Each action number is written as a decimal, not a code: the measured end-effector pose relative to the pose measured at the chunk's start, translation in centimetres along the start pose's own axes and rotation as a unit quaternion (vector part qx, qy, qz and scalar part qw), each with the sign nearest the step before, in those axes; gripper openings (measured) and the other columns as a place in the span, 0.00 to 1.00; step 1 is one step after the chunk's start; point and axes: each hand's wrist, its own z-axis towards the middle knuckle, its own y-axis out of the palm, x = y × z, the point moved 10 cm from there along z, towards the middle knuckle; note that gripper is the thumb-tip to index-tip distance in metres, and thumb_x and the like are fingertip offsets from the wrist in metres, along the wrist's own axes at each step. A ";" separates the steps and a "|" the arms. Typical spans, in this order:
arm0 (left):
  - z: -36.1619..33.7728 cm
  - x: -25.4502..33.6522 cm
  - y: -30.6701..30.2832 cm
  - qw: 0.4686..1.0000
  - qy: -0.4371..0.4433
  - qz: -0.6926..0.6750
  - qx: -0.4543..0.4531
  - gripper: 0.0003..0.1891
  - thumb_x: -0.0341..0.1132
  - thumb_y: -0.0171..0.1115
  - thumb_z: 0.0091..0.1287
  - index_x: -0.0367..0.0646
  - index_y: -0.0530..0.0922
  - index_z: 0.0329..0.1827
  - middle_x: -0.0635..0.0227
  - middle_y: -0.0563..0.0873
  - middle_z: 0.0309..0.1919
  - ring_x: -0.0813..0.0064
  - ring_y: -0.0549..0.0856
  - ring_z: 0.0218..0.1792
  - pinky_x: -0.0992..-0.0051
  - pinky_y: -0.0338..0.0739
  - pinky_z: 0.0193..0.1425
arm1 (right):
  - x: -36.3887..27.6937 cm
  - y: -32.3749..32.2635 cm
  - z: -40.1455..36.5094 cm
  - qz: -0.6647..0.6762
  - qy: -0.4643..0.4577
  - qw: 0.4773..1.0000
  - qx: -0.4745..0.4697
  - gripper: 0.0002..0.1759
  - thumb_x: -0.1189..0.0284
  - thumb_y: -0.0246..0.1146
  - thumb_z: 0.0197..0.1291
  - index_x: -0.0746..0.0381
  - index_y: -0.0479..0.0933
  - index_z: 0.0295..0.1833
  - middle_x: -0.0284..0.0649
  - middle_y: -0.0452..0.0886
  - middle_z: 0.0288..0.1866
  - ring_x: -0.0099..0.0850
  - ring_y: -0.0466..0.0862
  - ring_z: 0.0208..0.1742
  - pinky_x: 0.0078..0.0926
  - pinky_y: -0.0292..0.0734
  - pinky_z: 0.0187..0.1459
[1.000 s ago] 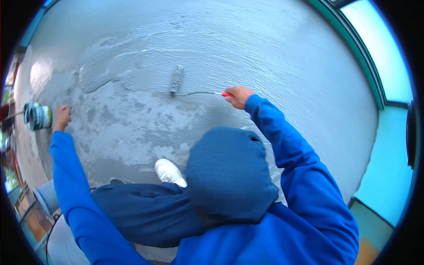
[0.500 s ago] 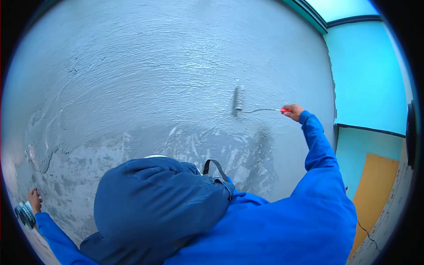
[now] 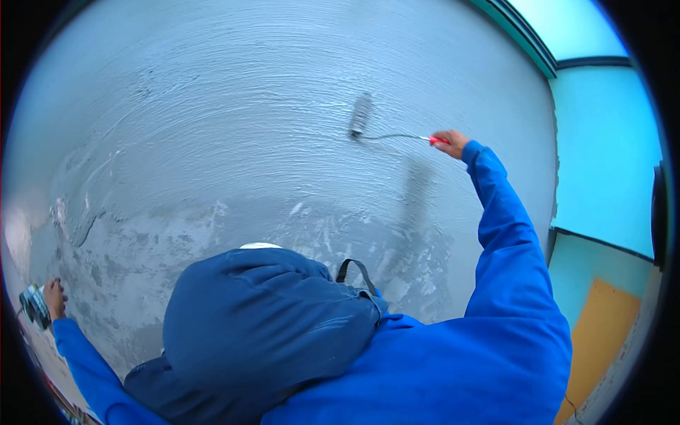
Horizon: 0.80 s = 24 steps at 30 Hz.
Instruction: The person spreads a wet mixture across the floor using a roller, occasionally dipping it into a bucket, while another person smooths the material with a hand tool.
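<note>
My right hand (image 3: pixel 451 143) is closed around the red handle of a paint roller (image 3: pixel 361 115). The roller's grey, wet-looking sleeve lies over the coated upper part of the wall (image 3: pixel 283 142), slightly smeared by motion, with its thin bent wire frame running back to the grip. At the far left edge, my left hand (image 3: pixel 54 299) has its fingers curled close to the wall; I cannot tell what is in them. Right beside its wrist is a round, banded, can-like object (image 3: pixel 33 307). Blue sleeves cover both arms.
A dark blue rounded fabric bulk (image 3: pixel 269 333) fills the lower middle, with a black strap (image 3: pixel 358 270) beside it. Lower down, the wall is patchy and scraped. To the right are turquoise panels (image 3: pixel 602 156), a dark-edged frame and an orange-yellow board (image 3: pixel 602 333).
My right hand has moved the roller up and left along the wall, and its sleeve now tilts. The view has shifted a little. My left hand remains at the left edge, its fingers still curled.
</note>
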 end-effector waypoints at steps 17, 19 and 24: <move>-6.0 1.0 1.1 0.989 -0.036 -0.139 0.030 0.14 0.36 0.53 0.62 0.41 0.81 0.46 0.70 0.79 0.24 0.77 0.78 0.15 0.78 0.63 0.13 | -46.8 6.9 34.2 -0.069 -0.159 0.984 0.049 0.19 0.58 0.58 0.58 0.58 0.80 0.48 0.51 0.83 0.41 0.48 0.82 0.44 0.43 0.75 0.48; -6.5 1.1 1.0 0.990 -0.047 -0.131 0.036 0.13 0.36 0.53 0.62 0.42 0.81 0.45 0.71 0.78 0.24 0.77 0.78 0.15 0.78 0.63 0.14 | -43.4 5.8 31.9 -0.099 -0.137 0.986 0.011 0.19 0.58 0.57 0.58 0.57 0.80 0.49 0.50 0.83 0.41 0.47 0.82 0.44 0.41 0.75 0.48; -2.2 -2.0 2.2 0.997 -0.006 -0.081 0.013 0.11 0.39 0.54 0.63 0.45 0.81 0.42 0.71 0.78 0.23 0.76 0.77 0.14 0.77 0.63 0.13 | -27.0 3.1 21.2 -0.084 -0.104 0.991 0.001 0.20 0.58 0.57 0.59 0.61 0.79 0.49 0.50 0.83 0.41 0.45 0.82 0.43 0.41 0.75 0.47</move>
